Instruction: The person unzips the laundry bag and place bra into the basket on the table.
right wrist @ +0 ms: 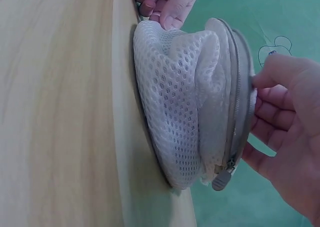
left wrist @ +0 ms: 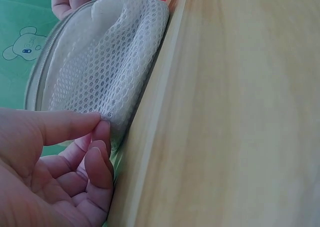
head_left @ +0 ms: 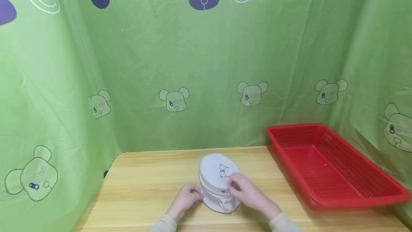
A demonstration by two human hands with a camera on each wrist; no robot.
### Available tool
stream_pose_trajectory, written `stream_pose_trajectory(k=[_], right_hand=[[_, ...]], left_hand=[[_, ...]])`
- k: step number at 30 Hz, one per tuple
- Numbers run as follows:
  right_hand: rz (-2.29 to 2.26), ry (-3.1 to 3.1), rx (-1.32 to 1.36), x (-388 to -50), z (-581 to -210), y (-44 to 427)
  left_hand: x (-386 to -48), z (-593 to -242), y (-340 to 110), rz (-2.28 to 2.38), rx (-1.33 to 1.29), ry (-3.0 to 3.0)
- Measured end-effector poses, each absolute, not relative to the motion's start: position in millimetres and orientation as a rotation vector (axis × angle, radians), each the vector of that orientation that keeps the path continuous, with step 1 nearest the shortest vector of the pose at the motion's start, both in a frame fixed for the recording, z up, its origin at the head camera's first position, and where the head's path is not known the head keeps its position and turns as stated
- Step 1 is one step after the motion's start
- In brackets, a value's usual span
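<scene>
A round white mesh laundry bag [head_left: 212, 171] stands on the wooden table, its flat lid printed with a small line drawing and tilted toward the front. Low on its near left side, my left hand [head_left: 187, 199] pinches the mesh between thumb and index finger, the other fingers curled loosely below. My right hand [head_left: 249, 192] grips the lid's rim at the right, thumb on the edge. Along that rim runs a grey zipper [right wrist: 239, 94], with its pull tab [right wrist: 221, 181] hanging beside the right hand in the right wrist view. The mesh wall [left wrist: 115, 52] sags in folds.
To the right, a red plastic basket [head_left: 317, 203] with slotted walls sits partly on the wooden table [head_left: 145, 182]. A green curtain [head_left: 206, 56] with bear prints encloses the back and both sides.
</scene>
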State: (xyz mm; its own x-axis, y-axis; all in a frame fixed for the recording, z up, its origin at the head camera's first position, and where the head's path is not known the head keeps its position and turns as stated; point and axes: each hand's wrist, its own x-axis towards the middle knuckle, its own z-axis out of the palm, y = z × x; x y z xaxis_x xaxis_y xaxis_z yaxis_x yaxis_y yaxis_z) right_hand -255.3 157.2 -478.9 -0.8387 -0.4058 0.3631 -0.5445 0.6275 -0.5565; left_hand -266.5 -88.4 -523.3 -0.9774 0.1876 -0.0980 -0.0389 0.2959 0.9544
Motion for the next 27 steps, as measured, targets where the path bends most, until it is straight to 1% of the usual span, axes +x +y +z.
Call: stream_pose_trajectory(k=[6,9,19,27], right_hand=[[1.084,-2.625,0.636,-255,-477,156],[1.069,-2.623,0.608,-256,-476,156],[0.874,-2.583,0.789,-257,-482,157],[0.834,-2.554,0.747,-256,-491,149]], left_hand=[[-266,-522,-89,1.754,0.149,2.365],[-266,-522,-89,1.75,0.151,2.368],[-265,-518,-90,1.768,0.165,2.355],[-266,-520,-90,1.757,0.18,2.362]])
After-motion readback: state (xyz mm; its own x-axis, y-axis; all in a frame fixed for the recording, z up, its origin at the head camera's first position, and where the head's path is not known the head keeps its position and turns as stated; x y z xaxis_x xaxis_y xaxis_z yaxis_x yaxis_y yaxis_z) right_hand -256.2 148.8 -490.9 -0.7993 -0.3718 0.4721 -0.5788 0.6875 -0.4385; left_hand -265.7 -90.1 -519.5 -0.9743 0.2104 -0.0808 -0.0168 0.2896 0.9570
